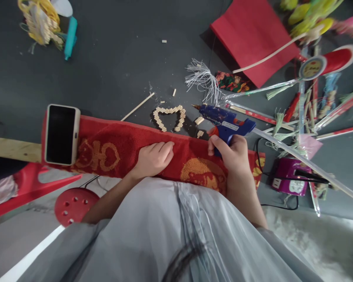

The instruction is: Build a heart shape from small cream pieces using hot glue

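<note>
My right hand (233,156) is wrapped round the handle of a blue hot glue gun (223,119), a long clear glue stick (300,158) trailing from its back. The nozzle points left, toward an open, heart-like outline of small pale beads or stick pieces (169,111) on the dark table. My left hand (155,158) rests on a red towel (126,137), its fingers curled closed; their inner side is hidden, so I cannot make out anything in them. A thin wooden stick (137,106) and short cut bits (199,120) lie near the outline.
A phone-like device (62,134) lies on the towel's left end. To the right are a red paper bag (253,37), a ribbon spool (313,67), wrapped sticks and a purple power socket (290,176) with a black cable. White strings (204,78) and a teal tube (71,38) lie farther back.
</note>
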Demonstrator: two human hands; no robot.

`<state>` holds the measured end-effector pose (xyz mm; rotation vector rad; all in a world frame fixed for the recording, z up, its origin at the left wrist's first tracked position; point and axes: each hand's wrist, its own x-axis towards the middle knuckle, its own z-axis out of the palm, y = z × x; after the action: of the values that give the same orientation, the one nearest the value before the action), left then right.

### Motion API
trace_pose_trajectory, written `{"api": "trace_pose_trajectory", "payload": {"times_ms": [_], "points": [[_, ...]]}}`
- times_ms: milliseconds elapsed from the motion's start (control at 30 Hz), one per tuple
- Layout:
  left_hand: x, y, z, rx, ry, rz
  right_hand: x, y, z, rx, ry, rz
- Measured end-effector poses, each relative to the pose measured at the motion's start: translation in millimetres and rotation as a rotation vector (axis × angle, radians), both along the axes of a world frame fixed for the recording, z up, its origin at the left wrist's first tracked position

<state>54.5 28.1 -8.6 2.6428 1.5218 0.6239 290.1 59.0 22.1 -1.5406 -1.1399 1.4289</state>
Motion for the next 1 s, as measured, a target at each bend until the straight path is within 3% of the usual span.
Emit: {"api": "trace_pose_trajectory", "payload": {"times_ms": [333,567,800,1000], "points": [[-10.6,6.4,12.0,-0.014,-0.012,-0.061,-10.5,-0.3,8.4,-0.022,0.071,-0.159],[-39.0,29.0,16.7,0.007,0.062,0.084,-17.7,5.4,15.8,-0.026,0.164,-0.227],[-49.1,36.5,5.7,-0.125,0.047,-0.005,-32.2,17.5,19.7,-0.055,0.126,-0.224],[-49.0,39.5,6.8,-0.065,0.067,-0.133,-36.8,19.5,12.0,-0.090,0.180,-0.250]]}}
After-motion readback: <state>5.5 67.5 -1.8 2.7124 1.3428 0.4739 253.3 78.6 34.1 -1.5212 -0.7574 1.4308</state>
